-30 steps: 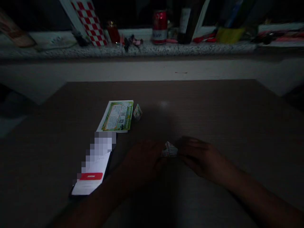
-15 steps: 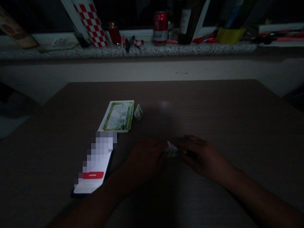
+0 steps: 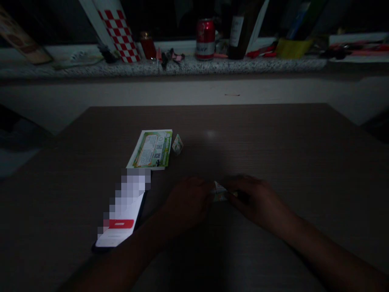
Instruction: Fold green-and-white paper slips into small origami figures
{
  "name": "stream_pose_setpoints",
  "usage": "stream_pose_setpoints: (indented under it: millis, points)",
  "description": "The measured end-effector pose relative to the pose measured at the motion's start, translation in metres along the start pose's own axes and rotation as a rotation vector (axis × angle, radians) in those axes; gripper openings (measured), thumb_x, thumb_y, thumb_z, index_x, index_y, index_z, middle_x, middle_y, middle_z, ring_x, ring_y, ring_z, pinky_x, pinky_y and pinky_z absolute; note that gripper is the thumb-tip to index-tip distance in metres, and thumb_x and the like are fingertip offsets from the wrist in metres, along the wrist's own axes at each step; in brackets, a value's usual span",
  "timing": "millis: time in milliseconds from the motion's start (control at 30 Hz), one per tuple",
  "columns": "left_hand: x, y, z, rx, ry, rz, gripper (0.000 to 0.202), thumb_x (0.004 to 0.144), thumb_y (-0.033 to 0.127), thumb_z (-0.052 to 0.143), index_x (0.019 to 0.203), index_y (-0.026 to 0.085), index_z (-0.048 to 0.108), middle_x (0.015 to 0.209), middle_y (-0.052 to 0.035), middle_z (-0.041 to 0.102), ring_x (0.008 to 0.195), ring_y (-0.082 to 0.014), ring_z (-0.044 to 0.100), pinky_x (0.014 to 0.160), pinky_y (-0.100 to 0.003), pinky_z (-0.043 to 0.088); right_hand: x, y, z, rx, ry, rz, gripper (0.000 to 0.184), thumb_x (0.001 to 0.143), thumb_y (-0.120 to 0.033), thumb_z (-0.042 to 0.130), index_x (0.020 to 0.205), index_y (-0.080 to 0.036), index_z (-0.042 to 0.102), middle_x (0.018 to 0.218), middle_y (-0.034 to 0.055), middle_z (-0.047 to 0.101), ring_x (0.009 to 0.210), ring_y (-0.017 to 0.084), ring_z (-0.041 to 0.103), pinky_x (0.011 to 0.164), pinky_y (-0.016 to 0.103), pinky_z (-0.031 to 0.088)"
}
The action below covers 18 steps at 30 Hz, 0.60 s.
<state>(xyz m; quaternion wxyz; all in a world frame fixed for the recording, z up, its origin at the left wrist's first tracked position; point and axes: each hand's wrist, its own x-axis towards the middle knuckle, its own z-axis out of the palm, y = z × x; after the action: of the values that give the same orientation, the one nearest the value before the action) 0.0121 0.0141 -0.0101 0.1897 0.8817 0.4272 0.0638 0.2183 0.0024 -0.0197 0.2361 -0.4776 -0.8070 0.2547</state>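
A small folded piece of paper (image 3: 220, 194), white with green and orange print, lies low over the table between my two hands. My left hand (image 3: 191, 201) has its fingers closed on the paper's left side. On the right side my right hand (image 3: 253, 195) pinches it between thumb and fingers. A pointed white flap stands up in the middle of the paper. Dim light hides the exact finger contacts. Beyond my left hand, a small folded paper shape (image 3: 178, 144) stands beside a stack of green printed sheets (image 3: 153, 149).
A lit phone (image 3: 121, 215) lies left of my left forearm on the brown table (image 3: 273, 142). Along the granite sill (image 3: 188, 69) behind stand a red can (image 3: 205, 39), a dark bottle (image 3: 238, 34), a checkered tube (image 3: 121, 36) and a yellow container (image 3: 293, 48).
My right thumb and fingers have shifted slightly at the paper's right side, and the paper's front part shows a little more. The whole view has tilted slightly.
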Motion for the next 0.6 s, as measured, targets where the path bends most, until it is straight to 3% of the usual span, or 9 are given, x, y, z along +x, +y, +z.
stream_pose_setpoints:
  millis: [267,600]
  points:
    - [0.0029,0.0014,-0.0044,0.007,-0.033,-0.015,0.021,0.086,0.017,0.05,0.102,0.018,0.064,0.091,-0.0063,0.068,0.082,-0.0214,0.061,0.075,-0.033,0.045,0.0009,-0.0001,0.0005,-0.001,0.023,0.089,0.017,0.078,-0.011,0.062,0.089,-0.022,0.069,0.082,-0.0002,0.071,0.074,0.017,0.066,0.065,0.027,0.049]
    - [0.0049,0.0021,-0.0051,-0.003,-0.019,-0.017,0.017,0.086,0.018,0.052,0.095,0.018,0.066,0.088,-0.0056,0.07,0.079,-0.0214,0.063,0.073,-0.033,0.045,0.0043,-0.0053,0.0052,-0.066,0.037,0.153,0.019,0.076,-0.023,0.07,0.095,-0.022,0.068,0.083,0.0026,0.071,0.074,0.02,0.065,0.065,0.029,0.049]
